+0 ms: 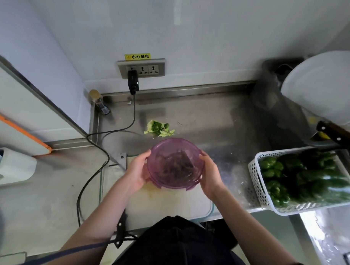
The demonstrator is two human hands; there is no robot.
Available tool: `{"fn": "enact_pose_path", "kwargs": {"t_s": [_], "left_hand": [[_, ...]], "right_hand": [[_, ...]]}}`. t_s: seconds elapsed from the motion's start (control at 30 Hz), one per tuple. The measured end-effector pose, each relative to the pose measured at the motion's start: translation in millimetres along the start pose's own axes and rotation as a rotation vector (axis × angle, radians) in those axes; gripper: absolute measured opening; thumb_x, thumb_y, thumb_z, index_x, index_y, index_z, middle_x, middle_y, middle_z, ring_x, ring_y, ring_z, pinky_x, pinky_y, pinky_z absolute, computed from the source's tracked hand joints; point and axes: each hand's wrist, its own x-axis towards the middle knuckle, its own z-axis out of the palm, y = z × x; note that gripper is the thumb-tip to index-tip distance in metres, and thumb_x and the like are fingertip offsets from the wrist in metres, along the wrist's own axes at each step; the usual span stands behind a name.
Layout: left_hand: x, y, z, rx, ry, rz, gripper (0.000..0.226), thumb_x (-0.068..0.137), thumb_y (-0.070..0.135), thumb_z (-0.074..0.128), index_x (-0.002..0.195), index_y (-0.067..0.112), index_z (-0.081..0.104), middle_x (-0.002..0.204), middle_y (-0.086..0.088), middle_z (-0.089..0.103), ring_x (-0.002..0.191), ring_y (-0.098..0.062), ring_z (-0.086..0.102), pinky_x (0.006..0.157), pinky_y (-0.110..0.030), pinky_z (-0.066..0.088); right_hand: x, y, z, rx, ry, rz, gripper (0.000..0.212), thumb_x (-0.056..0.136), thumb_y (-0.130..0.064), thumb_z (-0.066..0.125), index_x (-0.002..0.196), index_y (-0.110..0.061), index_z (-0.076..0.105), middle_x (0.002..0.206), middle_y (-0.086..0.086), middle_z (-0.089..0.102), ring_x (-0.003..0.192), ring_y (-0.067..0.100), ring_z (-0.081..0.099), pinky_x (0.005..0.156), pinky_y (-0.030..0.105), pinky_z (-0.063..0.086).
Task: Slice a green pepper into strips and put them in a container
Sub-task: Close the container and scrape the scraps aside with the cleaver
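Here, seen from above, a person stands at a steel tabletop [220, 122] and holds a round purple container [174, 164] with both hands. The left hand [138, 170] cups the container's left side, fingers curled round its rim. The right hand [210, 173] holds the right side the same way, so both grips are closed on the container. The container is see-through and tilted toward the camera; dark strips lie inside it, though the tinted plastic blurs them too much to say more. It is held just above the far edge of a pale cutting board [167, 203], which lies on the near part of the tabletop.

Just beyond the container, a small heap of green pepper scraps [159, 128] rests on the steel. To the right, a white slotted basket [256, 174] holds whole green peppers [307, 174] and hangs over the tabletop's near edge. Far right, a knife [338, 136] with a dark riveted handle lies beside a large white object. On the far wall is a power socket [141, 68] with a black plug, its cable running down across the tabletop's left side. A small bottle [99, 101] stands in the far left corner.
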Motion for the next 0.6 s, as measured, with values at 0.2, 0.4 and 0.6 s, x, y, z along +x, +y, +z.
{"fn": "enact_pose_path", "kwargs": {"t_s": [0.2,0.4,0.6], "left_hand": [[-11.3,33.6,-7.0,0.257,-0.204,-0.174,0.046,0.080,0.044,0.059,0.115,0.014,0.053,0.095,-0.013,0.056,0.081,-0.024,0.054,0.063,-0.032,0.045],[-11.9,47.9,8.2,0.330,-0.209,-0.142,0.049,0.091,0.055,0.040,0.119,0.016,0.052,0.101,-0.024,0.061,0.068,-0.030,0.066,0.041,-0.021,0.044],[-4.3,74.0,28.0,0.312,-0.231,-0.211,0.059,0.089,0.065,0.036,0.124,0.020,0.049,0.109,-0.026,0.057,0.069,-0.032,0.066,0.039,-0.021,0.050]], "right_hand": [[3.6,-49.1,-5.0,-0.132,-0.253,0.173,0.072,0.077,-0.075,0.042,0.126,-0.025,0.058,0.120,0.012,0.061,0.106,0.032,0.055,0.077,0.041,0.048],[4.1,-72.5,-0.1,-0.012,-0.361,0.056,0.062,0.078,-0.051,0.062,0.135,-0.047,0.037,0.136,0.007,0.043,0.116,0.038,0.052,0.077,0.055,0.051],[15.7,-101.4,4.8,-0.242,-0.232,0.071,0.055,0.088,-0.065,0.041,0.124,-0.023,0.050,0.125,0.011,0.056,0.105,0.037,0.061,0.083,0.059,0.052]]}}
